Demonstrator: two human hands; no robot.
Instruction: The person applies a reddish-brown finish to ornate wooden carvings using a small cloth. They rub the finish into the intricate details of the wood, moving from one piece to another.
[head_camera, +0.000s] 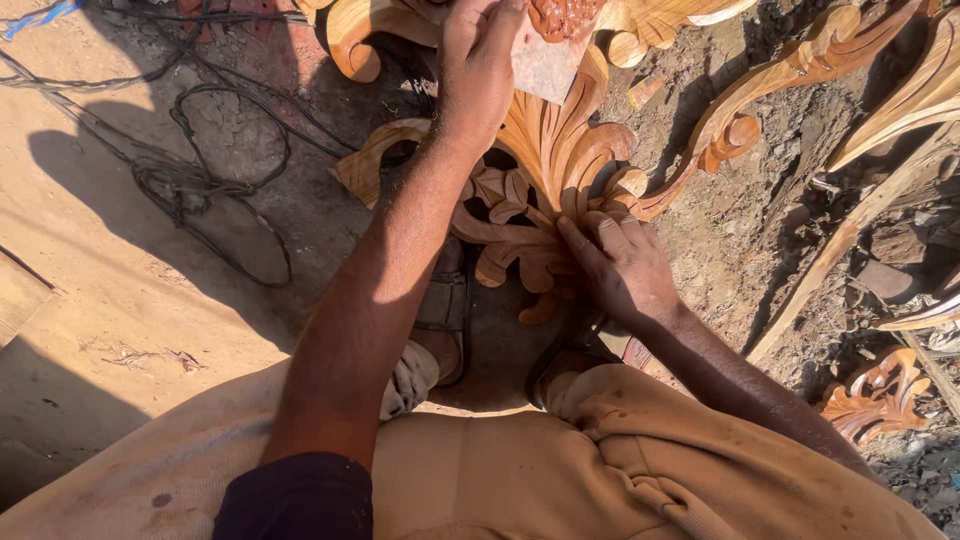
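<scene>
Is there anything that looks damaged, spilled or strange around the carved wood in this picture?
Nothing on the carved wooden panel looks broken. The left hand presses a sheet of sandpaper on it; the right hand steadies its lower leaves. The tangled cables lie loose on the dusty ground, with wood scraps scattered at the right.

Left: open sandy ground (110, 300), passable except tangled cables (200, 180). Centre: carved panel (550, 170) fills space under both hands, feet (440, 340) just below it. Right: carved scrolls (790, 80), slats (850, 235), rubble crowd ground; small carving (875, 400) blocks lower right. Little free room there.
</scene>
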